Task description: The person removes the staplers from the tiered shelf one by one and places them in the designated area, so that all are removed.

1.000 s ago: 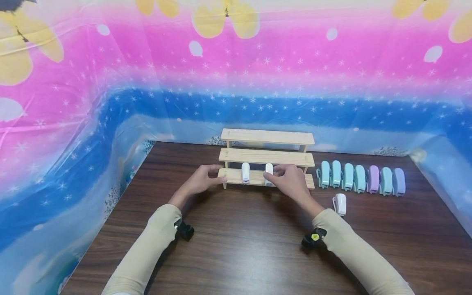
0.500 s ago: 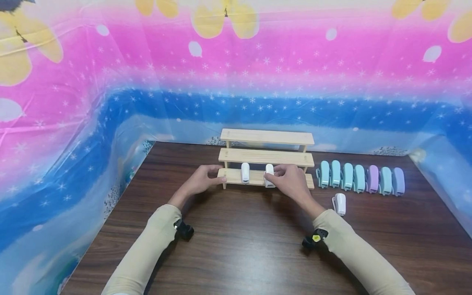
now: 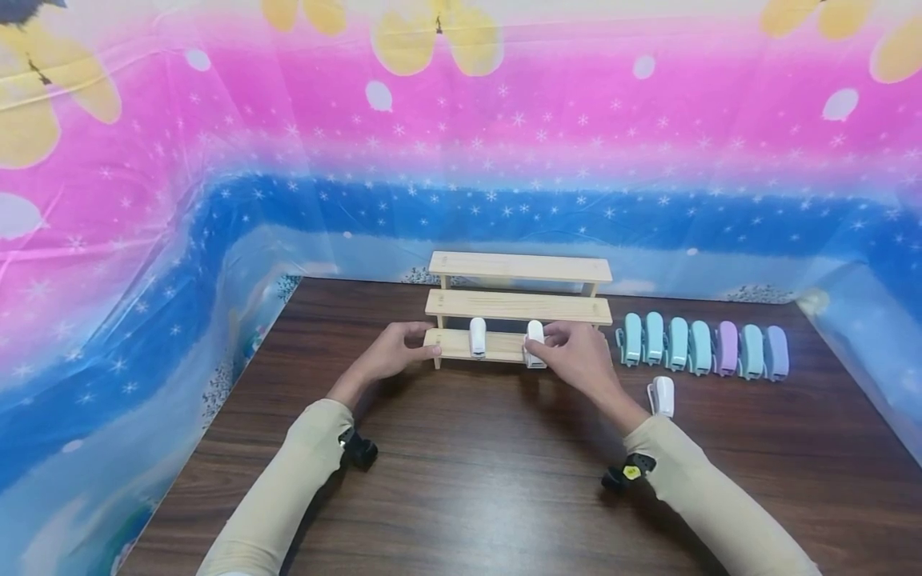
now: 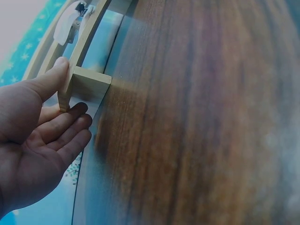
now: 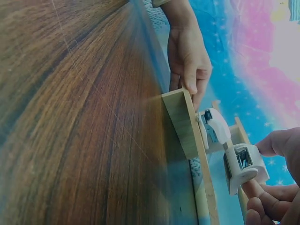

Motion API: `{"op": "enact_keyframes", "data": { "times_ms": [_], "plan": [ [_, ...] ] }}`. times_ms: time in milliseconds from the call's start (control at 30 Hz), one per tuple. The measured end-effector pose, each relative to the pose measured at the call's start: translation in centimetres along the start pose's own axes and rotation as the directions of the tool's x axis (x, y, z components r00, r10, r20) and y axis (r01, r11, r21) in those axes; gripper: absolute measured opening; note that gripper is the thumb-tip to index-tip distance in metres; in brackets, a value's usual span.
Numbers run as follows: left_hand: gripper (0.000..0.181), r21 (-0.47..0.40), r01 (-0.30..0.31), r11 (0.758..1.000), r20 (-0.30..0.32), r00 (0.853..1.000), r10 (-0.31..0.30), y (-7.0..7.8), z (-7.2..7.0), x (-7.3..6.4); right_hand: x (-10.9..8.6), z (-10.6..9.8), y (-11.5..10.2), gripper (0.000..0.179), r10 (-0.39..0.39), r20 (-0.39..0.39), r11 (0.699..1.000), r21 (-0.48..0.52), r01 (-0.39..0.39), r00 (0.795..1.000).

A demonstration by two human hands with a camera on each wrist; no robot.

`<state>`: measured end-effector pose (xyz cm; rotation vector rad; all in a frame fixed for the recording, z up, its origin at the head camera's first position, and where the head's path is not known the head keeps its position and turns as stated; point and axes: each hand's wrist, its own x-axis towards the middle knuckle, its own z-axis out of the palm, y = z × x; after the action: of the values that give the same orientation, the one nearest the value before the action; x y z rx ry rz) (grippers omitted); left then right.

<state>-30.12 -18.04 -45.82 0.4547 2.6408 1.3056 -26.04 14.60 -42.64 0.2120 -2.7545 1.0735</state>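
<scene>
A three-step wooden display rack (image 3: 519, 306) stands at the back of the table. My left hand (image 3: 394, 350) grips the left end of its lowest step, with the thumb (image 4: 57, 75) on top and the fingers beyond the end. On that step stands one white stapler (image 3: 478, 338), left of the middle. Pinched between thumb and fingers of my right hand (image 3: 582, 354) is another white stapler (image 3: 535, 334), at the right part of the same step. The right wrist view shows the metal inside of this held stapler (image 5: 243, 159), close over the step's edge.
Right of the rack, several staplers stand in a row: teal ones (image 3: 654, 338), a purple one (image 3: 727, 349) and a lavender one (image 3: 776, 353). One more white stapler (image 3: 662, 396) lies nearer, by my right forearm. A patterned cloth (image 3: 461, 200) hangs behind the table.
My right hand has shifted a little to the right along the lowest step, carrying the white stapler with it. The left hand and the other staplers have kept their places.
</scene>
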Motion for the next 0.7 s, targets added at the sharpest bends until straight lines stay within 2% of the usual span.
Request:
{"op": "enact_keyframes", "data": {
  "times_ms": [400, 700],
  "plan": [
    [0.060, 0.009, 0.005, 1.000, 0.000, 1.000, -0.005, -0.2, 0.1, 0.1, -0.7, -2.1, 0.8, 0.049, 0.031, -0.003, 0.999, -0.018, -0.031, 1.000],
    [0.058, 0.010, 0.016, 1.000, -0.007, 1.000, -0.016, -0.3, 0.1, 0.2, -1.4, -4.1, 1.9, 0.047, 0.061, -0.018, 0.997, -0.039, -0.061, 0.998]
  ]
}}
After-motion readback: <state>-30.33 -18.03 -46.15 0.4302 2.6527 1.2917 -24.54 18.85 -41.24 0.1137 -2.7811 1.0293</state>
